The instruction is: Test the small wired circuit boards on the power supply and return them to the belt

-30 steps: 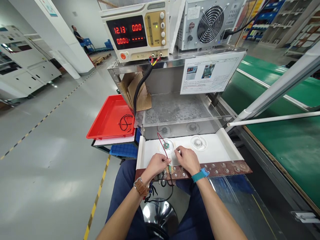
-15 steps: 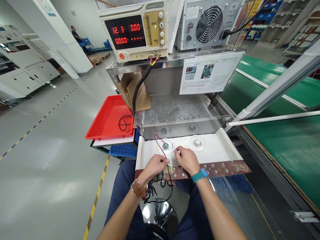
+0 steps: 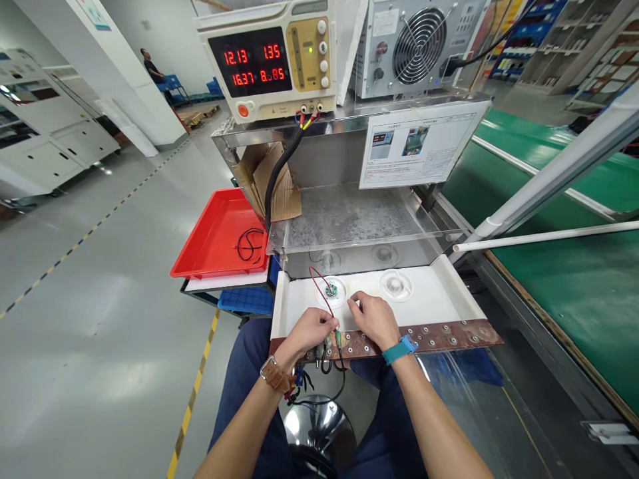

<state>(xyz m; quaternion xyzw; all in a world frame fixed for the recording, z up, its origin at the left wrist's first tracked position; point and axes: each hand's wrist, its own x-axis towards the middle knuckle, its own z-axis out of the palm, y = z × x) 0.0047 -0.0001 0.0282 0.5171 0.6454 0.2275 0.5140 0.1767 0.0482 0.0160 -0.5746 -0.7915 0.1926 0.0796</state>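
Red wire (image 3: pixel 322 297) running from left hand (image 3: pixel 312 327), fingers clamping it, to circuit board (image 3: pixel 331 290) beyond them; green clip (image 3: pixel 338 338) sitting beside fingertips; right hand (image 3: pixel 375 318) curling nearby, grip unclear.

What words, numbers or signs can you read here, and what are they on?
"12.13": top left of the display on the beige box
"1.35": top right of the display
"16.37": bottom left of the display
"8.?85": bottom right, second digit unclear
Too small or blurred to read: the paper notice, the label on the grey box, the pillar sign.
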